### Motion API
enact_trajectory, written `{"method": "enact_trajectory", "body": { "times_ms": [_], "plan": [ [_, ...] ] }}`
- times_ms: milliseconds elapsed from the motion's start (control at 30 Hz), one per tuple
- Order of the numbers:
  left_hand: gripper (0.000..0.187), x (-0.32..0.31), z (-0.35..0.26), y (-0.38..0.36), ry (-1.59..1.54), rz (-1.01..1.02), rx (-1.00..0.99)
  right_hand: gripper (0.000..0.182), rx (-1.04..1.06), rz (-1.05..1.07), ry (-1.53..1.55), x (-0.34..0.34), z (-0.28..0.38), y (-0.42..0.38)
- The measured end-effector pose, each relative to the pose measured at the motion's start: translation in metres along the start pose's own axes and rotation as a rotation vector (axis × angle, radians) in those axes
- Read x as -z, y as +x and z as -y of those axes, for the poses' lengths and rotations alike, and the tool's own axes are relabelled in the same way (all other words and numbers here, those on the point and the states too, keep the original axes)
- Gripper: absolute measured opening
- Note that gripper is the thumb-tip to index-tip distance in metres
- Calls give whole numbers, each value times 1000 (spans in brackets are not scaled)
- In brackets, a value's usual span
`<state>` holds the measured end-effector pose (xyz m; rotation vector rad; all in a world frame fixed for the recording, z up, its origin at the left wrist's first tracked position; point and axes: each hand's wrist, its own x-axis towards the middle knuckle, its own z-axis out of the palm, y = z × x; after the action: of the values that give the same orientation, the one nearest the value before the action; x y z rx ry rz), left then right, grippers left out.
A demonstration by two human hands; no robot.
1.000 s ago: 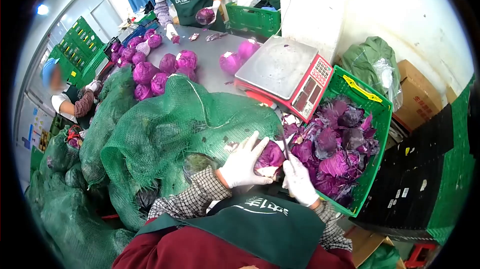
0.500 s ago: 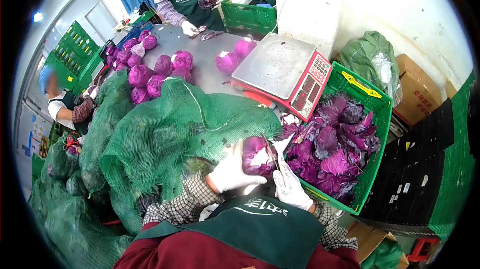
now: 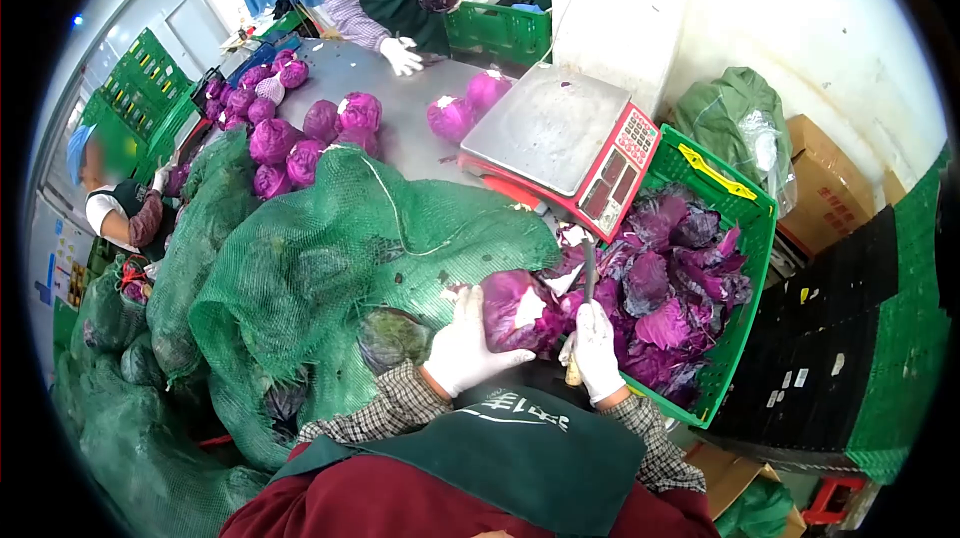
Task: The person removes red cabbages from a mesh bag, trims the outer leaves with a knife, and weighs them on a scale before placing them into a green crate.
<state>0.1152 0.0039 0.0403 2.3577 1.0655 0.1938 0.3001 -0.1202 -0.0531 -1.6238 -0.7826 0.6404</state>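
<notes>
Red cabbage head [image 3: 515, 310] sits in the left hand [image 3: 462, 350], held just above the near edge of the green net sacks [image 3: 330, 258], right beside the green crate [image 3: 745, 200]. Left grip is closed around its underside, gloved fingers wrapped on the near face. A pale cut patch shows on the side facing up, so I'd judge part of the outer layer is already off; the rest of the surface looks purple and smooth, hard to tell how much is left to strip.

Right hand [image 3: 597, 350] is clenched on a knife [image 3: 586, 310], handle low in the fist, blade pointing up and away, just beside the cabbage's right side. Can't tell if the edge touches the head.

Crate to the right is mostly full of loose purple leaves [image 3: 675, 283], so plenty of trimming waste is banked. Scale [image 3: 560, 143] on the worktop [image 3: 400, 108] has a bare pan: nothing is being weighed. Further out a cluster of cleaned heads [image 3: 300, 133] lies on the worktop, two more near the scale. Net sacks on the left bulge, and one head shows through the mesh just below the left hand, so my read is a good share of stock is untrimmed.

Another person's gloved hand [image 3: 403, 56] rests on the far end of the worktop; a third person is at the left edge.
</notes>
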Motion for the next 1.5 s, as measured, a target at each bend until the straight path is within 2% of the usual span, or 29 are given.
{"method": "enact_trajectory", "body": {
  "times_ms": [33,67,133,200,233,267,300,333,400,467,567,633,733,800,867,900,933,967,1000,1033,1067,1133,1200,1267,1333,1400,1433,1467,1500],
  "plan": [
    [113,3,6,-3,-80,1,15,23,-373,70,449,0,6,2],
    [109,5,20,-4,-218,3,-28,27,-333,-49,605,-6,1,2],
    [114,18,42,-3,-380,90,-83,29,-329,-29,620,-3,11,-9],
    [132,26,36,-19,-19,-49,-136,32,5,106,136,-7,20,-10],
    [130,31,29,-19,-41,-48,-188,31,325,44,-188,-14,24,-11],
    [128,33,24,-17,-65,-52,-247,24,169,92,40,-11,32,-14],
    [128,31,26,-17,29,-48,-210,18,4,105,296,-9,43,-16],
    [127,25,42,-9,-67,-76,-209,16,-157,78,528,-7,67,-18],
    [125,25,56,-1,-337,-23,-56,21,-232,-228,867,21,50,-8],
    [126,24,56,0,-330,-42,50,28,-199,-516,806,81,55,1],
    [124,14,53,12,-206,-66,-92,50,-41,-709,-97,169,16,18],
    [123,13,34,23,-37,-68,-157,61,-163,-544,-23,172,39,19],
    [122,14,-5,25,164,-34,-138,52,-126,-93,-114,80,107,7],
    [125,17,-19,29,205,27,-101,46,380,127,-144,18,103,3],
    [125,17,-16,32,243,60,-99,33,629,78,-303,-17,76,4],
    [126,20,-15,31,249,38,-130,20,481,146,-330,-18,67,2],
    [129,21,-6,32,191,35,-156,11,440,-4,-220,-11,72,1],
    [130,18,9,35,101,22,-156,7,506,-85,-262,6,66,2],
    [131,18,21,38,5,9,-159,9,246,-52,-295,27,43,1],
    [131,28,24,42,-153,100,-81,12,36,-82,-136,46,21,0],
    [130,25,30,44,-195,7,-124,11,-150,-94,-29,62,30,-4],
    [130,30,21,45,-106,48,-84,10,-134,-38,94,65,54,-5],
    [129,23,6,42,94,54,-118,29,294,9,-101,31,88,7],
    [129,20,-12,43,217,56,-167,41,494,92,-192,0,100,20],
    [130,16,-18,40,265,65,-178,45,373,225,-286,-21,75,15],
    [131,21,-9,41,195,68,-151,36,466,136,-263,-10,79,7],
    [131,21,3,43,104,54,-130,23,328,40,-162,3,62,3],
    [131,21,16,45,9,43,-111,16,235,-125,-254,26,74,0],
    [131,24,30,49,-158,65,-72,18,-39,-193,-75,52,52,3]
  ]
}}
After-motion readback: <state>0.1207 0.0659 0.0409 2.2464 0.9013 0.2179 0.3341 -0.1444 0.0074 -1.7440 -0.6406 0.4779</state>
